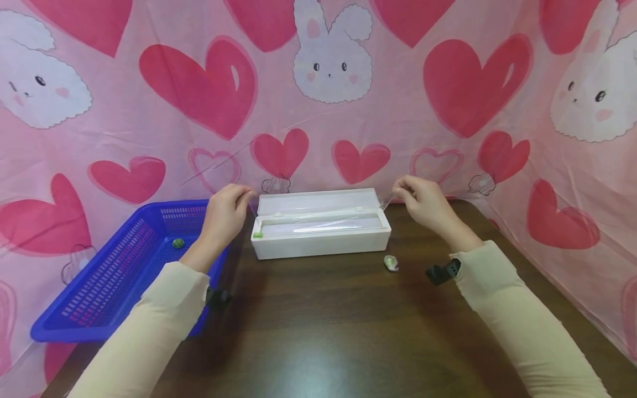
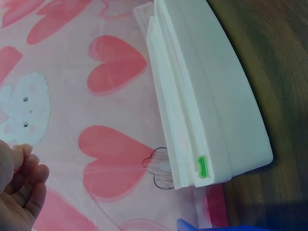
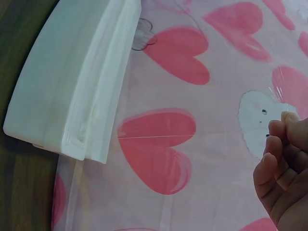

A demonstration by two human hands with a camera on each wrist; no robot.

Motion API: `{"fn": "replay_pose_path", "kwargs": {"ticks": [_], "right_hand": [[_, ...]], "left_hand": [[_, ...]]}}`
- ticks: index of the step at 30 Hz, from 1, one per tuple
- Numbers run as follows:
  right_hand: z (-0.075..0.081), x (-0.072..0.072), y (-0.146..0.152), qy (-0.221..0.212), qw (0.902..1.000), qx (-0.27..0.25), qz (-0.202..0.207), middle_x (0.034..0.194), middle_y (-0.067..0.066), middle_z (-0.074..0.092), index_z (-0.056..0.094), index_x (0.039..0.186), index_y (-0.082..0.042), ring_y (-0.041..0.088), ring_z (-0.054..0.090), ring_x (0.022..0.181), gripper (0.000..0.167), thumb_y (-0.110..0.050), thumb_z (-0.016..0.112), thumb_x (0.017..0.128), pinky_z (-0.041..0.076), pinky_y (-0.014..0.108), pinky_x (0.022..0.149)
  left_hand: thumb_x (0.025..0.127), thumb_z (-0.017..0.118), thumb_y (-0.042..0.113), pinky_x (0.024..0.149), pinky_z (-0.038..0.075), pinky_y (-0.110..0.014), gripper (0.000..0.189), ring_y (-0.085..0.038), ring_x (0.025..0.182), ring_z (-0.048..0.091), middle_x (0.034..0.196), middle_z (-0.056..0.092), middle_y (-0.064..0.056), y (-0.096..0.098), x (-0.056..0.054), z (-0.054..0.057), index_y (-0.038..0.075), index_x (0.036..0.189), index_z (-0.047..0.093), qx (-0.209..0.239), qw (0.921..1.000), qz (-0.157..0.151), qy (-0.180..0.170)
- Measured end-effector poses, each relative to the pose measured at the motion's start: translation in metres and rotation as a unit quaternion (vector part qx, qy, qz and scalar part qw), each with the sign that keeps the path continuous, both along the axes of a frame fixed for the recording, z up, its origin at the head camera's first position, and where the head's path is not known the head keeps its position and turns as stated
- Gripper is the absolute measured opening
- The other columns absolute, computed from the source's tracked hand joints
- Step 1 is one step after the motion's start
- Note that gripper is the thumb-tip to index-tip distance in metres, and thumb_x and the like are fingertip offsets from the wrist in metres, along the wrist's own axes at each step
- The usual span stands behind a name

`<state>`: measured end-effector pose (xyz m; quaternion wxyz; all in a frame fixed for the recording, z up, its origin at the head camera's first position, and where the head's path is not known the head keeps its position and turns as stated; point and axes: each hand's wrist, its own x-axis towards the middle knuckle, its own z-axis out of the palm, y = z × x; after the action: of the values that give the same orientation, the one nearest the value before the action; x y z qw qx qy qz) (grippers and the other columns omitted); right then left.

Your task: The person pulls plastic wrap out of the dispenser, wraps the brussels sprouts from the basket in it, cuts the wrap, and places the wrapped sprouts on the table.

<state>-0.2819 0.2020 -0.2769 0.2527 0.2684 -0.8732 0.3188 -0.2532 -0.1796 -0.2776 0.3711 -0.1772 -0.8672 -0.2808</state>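
Note:
A long white cling film dispenser (image 1: 320, 247) stands on the table, its lid (image 1: 318, 203) raised at the back. Clear cling film (image 1: 387, 202) stretches up from it between the two hands, showing mainly as thin edges. Beyond the dispenser's left end, the left hand (image 1: 226, 214) pinches one film corner between thumb and fingers. Off the right end, the right hand (image 1: 427, 205) pinches the other corner; faint film creases show at its fingertips in the right wrist view. A green slider (image 2: 202, 167) sits at the dispenser's left end.
A blue plastic basket (image 1: 99, 333) stands at the left under the left forearm, with a small round green vegetable (image 1: 178, 243) inside. A small whitish-green lump (image 1: 391, 263), apparently film-wrapped, lies right of the dispenser's front. A pink heart-and-rabbit sheet (image 1: 318, 119) hangs behind the brown table (image 1: 318, 331).

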Motion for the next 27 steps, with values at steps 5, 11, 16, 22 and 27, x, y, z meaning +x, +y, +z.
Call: {"fn": "replay_pose_path", "kwargs": {"ticks": [5,11,16,22,27], "right_hand": [[0.0,0.007,0.003,0.008,1.0,-0.002,0.004,0.077,0.011,0.059,0.061,0.087,0.001,0.02,0.051,0.072,0.005,-0.003,0.058,0.089,0.043,0.038,0.068],[-0.002,0.015,0.009,0.024,0.9995,-0.011,0.017,0.074,0.005,0.059,0.062,0.085,-0.002,0.014,0.05,0.067,0.004,-0.002,0.06,0.088,0.039,0.026,0.06],[-0.002,0.023,0.015,0.013,0.9986,-0.02,0.047,0.075,0.002,0.06,0.062,0.083,-0.004,0.01,0.049,0.067,0.006,0.001,0.062,0.086,0.038,0.022,0.057],[-0.004,0.034,0.025,-0.054,0.9911,-0.001,0.122,0.075,0.0,0.057,0.06,0.083,-0.006,0.01,0.049,0.066,0.009,0.003,0.06,0.086,0.041,0.024,0.056],[-0.01,0.039,0.032,-0.129,0.9743,-0.003,0.185,0.071,0.002,0.054,0.059,0.085,-0.007,0.012,0.047,0.058,0.009,0.002,0.058,0.087,0.041,0.025,0.05]], "left_hand": [[0.088,0.061,0.006,0.073,0.044,-0.041,0.01,-0.027,0.078,0.058,0.083,0.063,-0.014,0.0,0.004,-0.001,-0.002,0.087,0.067,0.008,0.9997,-0.016,0.014],[0.087,0.062,0.003,0.07,0.042,-0.036,0.007,-0.023,0.076,0.056,0.082,0.063,-0.012,0.001,0.013,-0.001,-0.002,0.085,0.067,0.02,0.9984,-0.047,0.025],[0.086,0.063,0.002,0.07,0.041,-0.033,0.006,-0.021,0.076,0.056,0.081,0.064,-0.011,0.001,0.021,0.0,-0.002,0.085,0.067,0.029,0.9972,-0.063,0.03],[0.087,0.062,0.004,0.072,0.043,-0.037,0.007,-0.02,0.079,0.058,0.084,0.065,-0.009,-0.002,0.035,-0.002,0.0,0.088,0.067,0.031,0.996,-0.074,-0.04],[0.087,0.061,0.003,0.076,0.046,-0.038,0.008,-0.02,0.084,0.059,0.087,0.065,-0.005,-0.005,0.046,-0.007,0.002,0.091,0.068,0.017,0.9898,-0.105,-0.095]]}}
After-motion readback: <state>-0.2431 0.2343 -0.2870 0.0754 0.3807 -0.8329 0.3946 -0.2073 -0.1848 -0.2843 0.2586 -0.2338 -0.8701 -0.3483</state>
